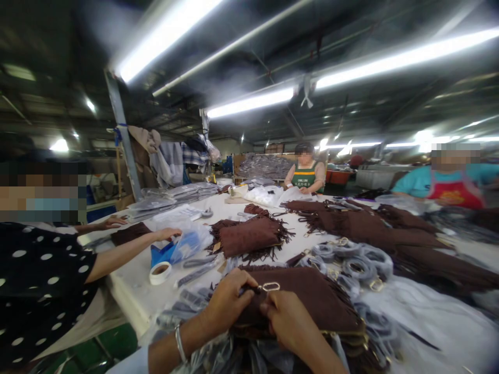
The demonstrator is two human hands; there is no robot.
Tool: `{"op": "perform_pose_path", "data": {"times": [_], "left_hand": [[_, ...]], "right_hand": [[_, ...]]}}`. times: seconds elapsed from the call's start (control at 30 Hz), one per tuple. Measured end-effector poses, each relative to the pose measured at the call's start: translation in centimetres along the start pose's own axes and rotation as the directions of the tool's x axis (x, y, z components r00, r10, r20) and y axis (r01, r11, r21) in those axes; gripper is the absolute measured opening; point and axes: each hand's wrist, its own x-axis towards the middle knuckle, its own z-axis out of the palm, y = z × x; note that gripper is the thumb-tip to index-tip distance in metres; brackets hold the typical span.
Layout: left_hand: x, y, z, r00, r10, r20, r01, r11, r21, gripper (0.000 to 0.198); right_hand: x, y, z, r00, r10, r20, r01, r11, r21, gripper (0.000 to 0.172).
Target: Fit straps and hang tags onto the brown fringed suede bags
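Note:
A brown fringed bag lies flat in front of me, with gold-coloured metal along its near edge. My left hand is closed over the bag's left part, pinching a short dark strap end that carries a gold clasp. Just right of and below the clasp is my right hand, its fingers curled over the bag. Whatever those fingers hold is hidden. Clear plastic wrapping shows beneath my wrists.
Wrapped coiled straps lie at the right. More brown fringed bags are beyond, near a tape roll. At the left, a person's hand reaches over blue plastic. Two other people stand across the table.

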Motion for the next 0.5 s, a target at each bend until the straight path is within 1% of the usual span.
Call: {"op": "perform_pose_path", "data": {"times": [0.07,0.13,0.23,0.33,0.4,0.5], "left_hand": [[0.0,0.1,-0.1,0.999,0.037,-0.006,-0.037,0.999,-0.009,0.023],[-0.1,0.2,0.0,0.993,0.114,-0.017,-0.114,0.993,0.016,0.023],[-0.5,0.2,0.4,0.969,0.241,-0.044,-0.237,0.967,0.091,0.02],[-0.8,0.3,0.8,0.939,0.338,-0.054,-0.324,0.928,0.184,0.021],[-0.9,0.3,0.8,0.926,0.373,-0.061,-0.351,0.908,0.23,0.023],[-0.9,0.3,0.8,0.919,0.385,-0.091,-0.35,0.899,0.262,0.025]], "right_hand": [[0.1,-0.2,-0.2,1.0,-0.016,0.0,0.016,0.999,-0.044,0.018],[0.1,-0.5,-0.4,1.0,-0.026,0.004,0.026,0.996,-0.087,0.016],[0.1,-1.0,-0.7,0.999,-0.033,0.015,0.035,0.988,-0.15,0.016],[0.1,-1.6,-1.0,0.998,-0.043,0.039,0.051,0.977,-0.208,0.019],[0.2,-1.9,-1.1,0.997,-0.056,0.057,0.068,0.968,-0.243,0.02],[0.1,-2.3,-1.2,0.995,-0.074,0.069,0.091,0.955,-0.283,0.022]]}}
